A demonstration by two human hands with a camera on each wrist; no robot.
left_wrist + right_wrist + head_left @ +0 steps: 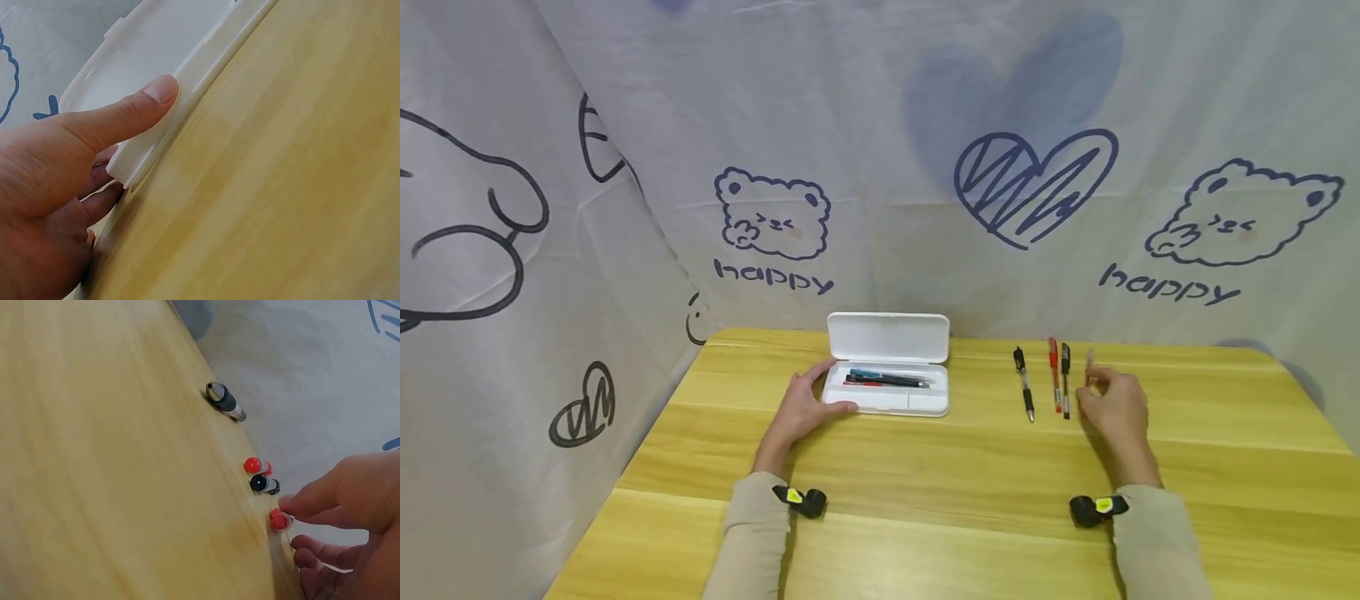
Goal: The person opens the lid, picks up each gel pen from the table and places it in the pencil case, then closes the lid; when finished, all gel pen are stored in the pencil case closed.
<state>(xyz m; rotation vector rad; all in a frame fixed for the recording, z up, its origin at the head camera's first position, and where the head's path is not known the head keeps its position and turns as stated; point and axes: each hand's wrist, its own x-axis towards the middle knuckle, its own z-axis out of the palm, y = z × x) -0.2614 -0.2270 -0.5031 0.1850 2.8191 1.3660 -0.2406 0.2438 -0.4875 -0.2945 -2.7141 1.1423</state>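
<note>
Head view, left hand [801,408] gripping the white case [880,400] by its left end, right hand [1117,408] pinching a part-hidden pen [1090,357] beside a black pen [1066,379], left wrist view, case cut off, thumb extended, right wrist view, pen's red end showing, fingers bent

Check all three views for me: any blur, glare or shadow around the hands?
Head view: the pen at the right hand looks faint and smeared, its neighbouring black-capped pen crisper; left wrist view: soft shadow on the table beneath the left hand, wood grain soft; right wrist view: shadow beside the right hand, grain soft too; no strong glare in any view.
</note>
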